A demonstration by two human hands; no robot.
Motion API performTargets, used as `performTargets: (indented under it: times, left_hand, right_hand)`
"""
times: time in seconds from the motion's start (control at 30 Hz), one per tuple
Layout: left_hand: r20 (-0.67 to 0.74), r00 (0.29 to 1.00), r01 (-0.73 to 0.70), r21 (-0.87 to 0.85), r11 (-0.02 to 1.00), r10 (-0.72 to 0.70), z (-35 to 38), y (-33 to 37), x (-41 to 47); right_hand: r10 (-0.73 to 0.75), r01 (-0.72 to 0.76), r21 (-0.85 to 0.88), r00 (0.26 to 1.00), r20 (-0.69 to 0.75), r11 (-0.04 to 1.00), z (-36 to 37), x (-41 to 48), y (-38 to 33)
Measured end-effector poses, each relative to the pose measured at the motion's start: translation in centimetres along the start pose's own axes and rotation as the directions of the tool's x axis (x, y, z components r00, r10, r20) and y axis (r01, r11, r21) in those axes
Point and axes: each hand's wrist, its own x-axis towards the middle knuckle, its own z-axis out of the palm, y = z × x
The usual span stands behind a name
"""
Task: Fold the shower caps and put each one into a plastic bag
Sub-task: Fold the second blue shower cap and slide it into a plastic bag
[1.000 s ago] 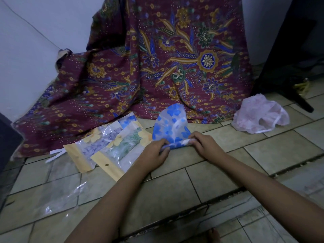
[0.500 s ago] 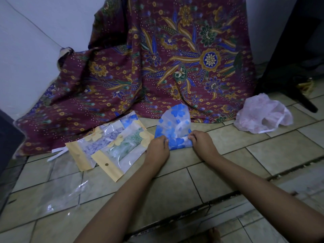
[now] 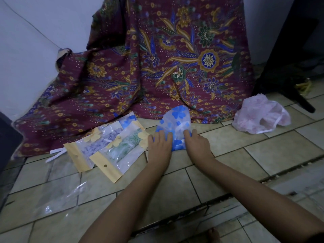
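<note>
A blue-flowered shower cap point(image 3: 176, 123) lies folded into a narrow shape on the tiled floor point(image 3: 263, 155). My left hand point(image 3: 160, 144) lies flat on its left side with fingers straight. My right hand point(image 3: 197, 143) presses its right side, fingers forward on the plastic. To the left lie two packed bags with yellow headers, one holding a purple cap point(image 3: 98, 146), one a green cap point(image 3: 122, 149). A third packed bag with a blue cap point(image 3: 128, 120) shows behind them. A pink shower cap point(image 3: 259, 116) lies loose at the right.
An empty clear plastic bag point(image 3: 61, 197) lies on the tiles at lower left. A maroon batik cloth point(image 3: 157, 67) hangs against the wall and spreads onto the floor behind everything. A dark object point(image 3: 289, 58) stands at the right. A dark edge point(image 3: 7, 141) is at far left.
The hands went from pinching the blue cap's lower edge to lying flat on it. The cap now lies flatter and narrower on the floor.
</note>
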Motion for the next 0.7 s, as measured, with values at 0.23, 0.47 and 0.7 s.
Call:
performTargets:
  times: [0.23,0.47,0.7]
  left_hand:
    - [-0.156,0.926,-0.356,-0.056,0.933,0.344,0.5,-0.9,0.2]
    - [0.133,0.923,-0.282,-0.405,0.870,0.361,1.1,-3.3,-0.9]
    - [0.392,0.861,-0.188,-0.347,0.919,0.324,0.0,-4.6,-1.5]
  right_hand:
    - [-0.308,0.269,-0.182,0.920,-0.242,0.946,0.4,0.0,0.9]
    - [-0.461,0.474,0.090,0.877,-0.131,0.876,1.3,0.0,3.6]
    - [-0.379,0.322,0.336,0.917,0.120,0.885,0.4,-1.0,4.4]
